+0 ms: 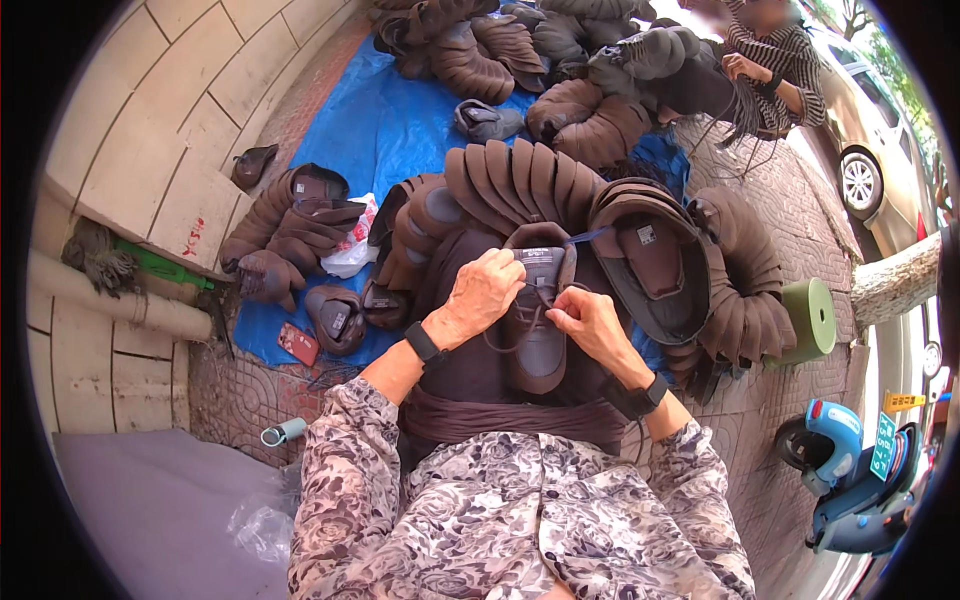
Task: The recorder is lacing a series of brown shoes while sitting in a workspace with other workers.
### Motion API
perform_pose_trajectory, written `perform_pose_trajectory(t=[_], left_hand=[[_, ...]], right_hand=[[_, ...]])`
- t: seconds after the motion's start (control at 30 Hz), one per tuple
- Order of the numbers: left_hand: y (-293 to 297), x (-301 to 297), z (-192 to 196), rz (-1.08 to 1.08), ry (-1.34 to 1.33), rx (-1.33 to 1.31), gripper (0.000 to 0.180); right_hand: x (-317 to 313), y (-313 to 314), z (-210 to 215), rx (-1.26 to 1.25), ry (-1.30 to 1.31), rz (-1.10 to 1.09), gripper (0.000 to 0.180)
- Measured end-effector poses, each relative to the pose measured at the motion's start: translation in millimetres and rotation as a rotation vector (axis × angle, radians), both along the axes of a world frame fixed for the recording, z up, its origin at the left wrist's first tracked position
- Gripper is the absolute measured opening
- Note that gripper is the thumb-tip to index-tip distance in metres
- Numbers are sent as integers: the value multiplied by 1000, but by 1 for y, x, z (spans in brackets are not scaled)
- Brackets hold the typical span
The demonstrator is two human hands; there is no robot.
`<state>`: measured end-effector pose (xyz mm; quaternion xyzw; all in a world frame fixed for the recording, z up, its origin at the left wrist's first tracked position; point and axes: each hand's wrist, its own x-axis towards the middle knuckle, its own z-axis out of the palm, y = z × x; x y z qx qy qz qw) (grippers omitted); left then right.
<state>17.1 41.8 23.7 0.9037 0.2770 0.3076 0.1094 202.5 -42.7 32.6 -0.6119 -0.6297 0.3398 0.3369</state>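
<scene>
A dark brown lace-up shoe (537,352) rests on my lap, toe toward me, its grey tongue showing in the opening. My left hand (484,300) is closed at the left edge of the lacing, beside the tongue; the exact spot under its fingertips is partly hidden. From the right, my right hand (592,322) pinches the thin brown shoelace (530,318) just over the eyelets. A loop of lace hangs down the shoe's left side. Behind the shoe curves a row of nested brown shoe uppers (515,180). To its right lies a larger nested stack of shoes (655,260).
A blue tarp (345,135) carries more shoe bundles (470,60). On the left are loose shoes (335,318) and a red phone (298,343). A green cylinder (806,320) stands right, near a tree trunk (898,278) and blue scooter (840,450). Another person (775,75) works at far right.
</scene>
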Motion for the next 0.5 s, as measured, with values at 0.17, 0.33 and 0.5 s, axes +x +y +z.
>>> perform_pose_trajectory(t=[0.17, 0.33, 0.5], left_hand=[[0, 2, -1, 44, 30, 16, 10], [-2, 5, -2, 57, 40, 5, 10], [-1, 10, -3, 70, 73, 57, 11]], right_hand=[[0, 0, 0, -4, 32, 1, 16], [0, -2, -2, -6, 53, 0, 17], [2, -2, -3, -5, 48, 1, 16]])
